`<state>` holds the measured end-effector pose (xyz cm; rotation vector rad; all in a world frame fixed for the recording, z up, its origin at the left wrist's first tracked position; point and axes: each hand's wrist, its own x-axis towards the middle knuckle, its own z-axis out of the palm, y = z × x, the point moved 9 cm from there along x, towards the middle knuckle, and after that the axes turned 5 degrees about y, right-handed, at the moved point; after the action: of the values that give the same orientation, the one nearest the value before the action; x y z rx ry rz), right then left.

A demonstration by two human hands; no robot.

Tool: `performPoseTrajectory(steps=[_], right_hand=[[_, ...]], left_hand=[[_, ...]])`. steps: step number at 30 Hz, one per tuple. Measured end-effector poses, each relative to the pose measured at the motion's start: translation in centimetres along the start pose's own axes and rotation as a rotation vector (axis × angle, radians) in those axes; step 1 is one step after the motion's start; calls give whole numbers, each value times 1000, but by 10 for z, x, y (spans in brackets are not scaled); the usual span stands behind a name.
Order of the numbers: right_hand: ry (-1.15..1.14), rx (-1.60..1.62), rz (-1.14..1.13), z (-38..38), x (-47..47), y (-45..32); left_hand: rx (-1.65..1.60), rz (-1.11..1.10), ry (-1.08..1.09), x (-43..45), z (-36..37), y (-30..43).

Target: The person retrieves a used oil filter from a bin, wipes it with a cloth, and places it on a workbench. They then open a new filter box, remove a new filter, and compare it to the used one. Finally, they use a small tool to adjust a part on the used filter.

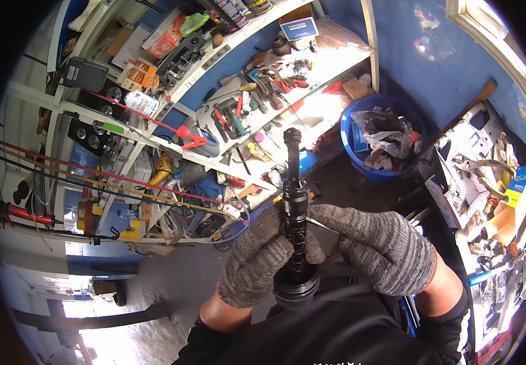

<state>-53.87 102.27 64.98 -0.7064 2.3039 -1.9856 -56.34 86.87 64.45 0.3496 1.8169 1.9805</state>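
Observation:
A black shaft (293, 162), which looks like a vehicle drive shaft, stands roughly upright in front of my body. Around its middle is a ribbed black rubber boot (296, 230), widening into a broad round lower end (297, 285). My left hand (258, 255), in a grey knitted glove, is wrapped around the boot from the left, its fingertips showing on the right side. My right hand (381, 244), gloved alike, pinches a thin pale strip (321, 224), perhaps a metal band, whose left end meets the boot. The glove hides most of that strip.
Shelves (226, 166) with hand tools, bottles and boxes run along the left and far side. A blue bin (349, 150) full of plastic waste stands ahead right. A cluttered bench (466, 255) with pliers and open boxes is close on my right. Coloured hoses (107, 175) stretch across at left.

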Motion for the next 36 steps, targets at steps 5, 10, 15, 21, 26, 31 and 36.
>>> performPoseTrajectory(steps=[5, 10, 15, 21, 26, 31, 36], right_hand=[[-8, 59, 1, -7, 0, 1], [-88, 36, 17, -9, 0, 5], [-193, 204, 121, -3, -8, 26], [-333, 449, 93, 8, -11, 49], [-303, 219, -19, 4, -12, 44], [-364, 327, 307, 4, -14, 52], [-209, 112, 3, -6, -2, 26]], left_hand=[[-76, -39, -17, 0, 2, -2], [-112, -95, -84, 1, 4, -5], [-76, -190, -68, -3, 1, -9], [-126, -287, -11, -3, -2, -17], [-112, -321, -87, -3, -5, -19], [-115, -347, -108, -2, -7, -31], [56, -128, -139, 5, -1, -19]])
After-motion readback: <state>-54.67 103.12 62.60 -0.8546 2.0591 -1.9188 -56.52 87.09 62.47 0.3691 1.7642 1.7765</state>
